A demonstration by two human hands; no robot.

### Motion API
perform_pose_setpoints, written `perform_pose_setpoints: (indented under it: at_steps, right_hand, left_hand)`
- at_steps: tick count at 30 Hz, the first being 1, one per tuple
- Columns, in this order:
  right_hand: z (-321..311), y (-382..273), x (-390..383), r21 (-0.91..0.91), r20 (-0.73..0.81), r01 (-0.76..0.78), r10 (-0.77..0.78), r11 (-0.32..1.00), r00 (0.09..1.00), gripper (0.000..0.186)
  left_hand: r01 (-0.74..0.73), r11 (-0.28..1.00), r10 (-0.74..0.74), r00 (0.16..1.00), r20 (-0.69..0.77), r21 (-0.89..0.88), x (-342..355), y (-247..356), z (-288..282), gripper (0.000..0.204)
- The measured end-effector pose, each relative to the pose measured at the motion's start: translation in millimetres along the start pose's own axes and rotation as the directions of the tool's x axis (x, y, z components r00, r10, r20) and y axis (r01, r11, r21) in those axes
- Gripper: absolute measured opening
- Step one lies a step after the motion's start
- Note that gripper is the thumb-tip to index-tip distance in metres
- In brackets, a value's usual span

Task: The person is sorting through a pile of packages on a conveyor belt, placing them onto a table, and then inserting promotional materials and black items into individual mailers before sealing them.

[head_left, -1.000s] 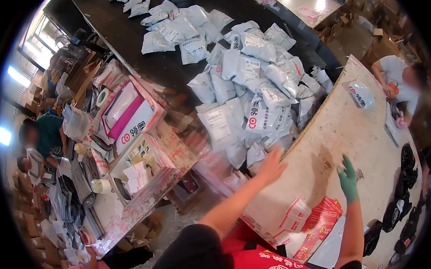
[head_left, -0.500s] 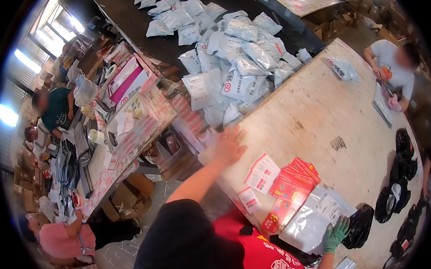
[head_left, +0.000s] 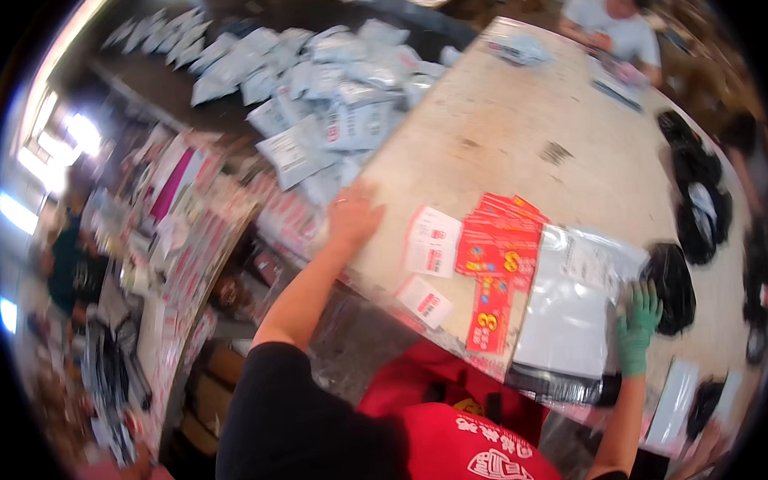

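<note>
My left hand point(head_left: 355, 216), bare and slightly blurred, rests at the left edge of the wooden table with its fingers loosely extended and nothing in them. My right hand point(head_left: 639, 324), in a green glove, lies open with fingers spread along the right edge of a grey-white plastic mailer bag point(head_left: 564, 318). The mailer lies flat, a printed label near its top and a black strip along its near end. Left of it, red printed cards point(head_left: 503, 244) are fanned out in a stack, beside white slips with red print point(head_left: 433, 241) and a smaller white slip point(head_left: 423, 301).
A black plastic bundle point(head_left: 672, 289) sits right of the mailer, with more black bundles point(head_left: 700, 195) farther off. Filled white parcels point(head_left: 345, 97) are heaped beyond the table's left edge. A person in a white shirt point(head_left: 613, 29) works at the far end. Another cluttered table point(head_left: 190, 247) stands left.
The view has swung, so the table and cards appear farther left and higher. My right hand is farther up the mailer's right edge. My left hand stays by the table's left edge.
</note>
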State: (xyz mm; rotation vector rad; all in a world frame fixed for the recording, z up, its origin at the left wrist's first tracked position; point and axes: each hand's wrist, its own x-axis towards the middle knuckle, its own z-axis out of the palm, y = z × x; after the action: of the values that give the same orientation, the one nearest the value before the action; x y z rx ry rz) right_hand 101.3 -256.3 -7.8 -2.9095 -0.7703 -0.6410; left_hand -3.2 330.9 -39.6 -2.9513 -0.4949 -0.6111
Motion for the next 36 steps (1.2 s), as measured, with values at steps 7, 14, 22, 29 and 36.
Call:
perform_pose_setpoints:
  at_steps: [7, 14, 22, 29, 36]
  right_hand:
    - [-65.5, 28.3, -76.4, 0.255, -0.101, -0.410, 0.446, 0.876, 0.889, 0.043]
    - [-26.4, 61.8, -184.8, 0.394, -0.102, -0.538, 0.617, 0.745, 0.780, 0.039]
    - [-44.4, 38.0, -152.2, 0.008, -0.020, -0.536, 0.536, 0.844, 0.844, 0.041]
    - [-52.1, 30.4, -135.7, 0.005, 0.073, -0.546, 0.544, 0.838, 0.836, 0.042]
    - [-75.2, 36.1, -61.9, 0.132, 0.059, -0.507, 0.503, 0.852, 0.862, 0.046]
  left_hand:
    - [-0.031, 0.989, 0.023, 0.998, -0.054, -0.146, -5.7, -21.7, 6.7, 0.050]
    - [-0.058, 0.978, 0.000, 0.961, -0.275, -0.202, 6.7, 0.3, -8.9, 0.046]
    - [-0.357, 0.807, 0.458, 0.881, 0.117, -0.471, 5.5, 164.4, -78.5, 0.070]
    - [-0.564, 0.654, 0.743, 0.605, 0.287, -0.503, -11.1, 221.8, -68.3, 0.084]
    - [-0.607, 0.634, 0.769, 0.556, 0.315, -0.479, -12.3, 216.3, -61.4, 0.084]
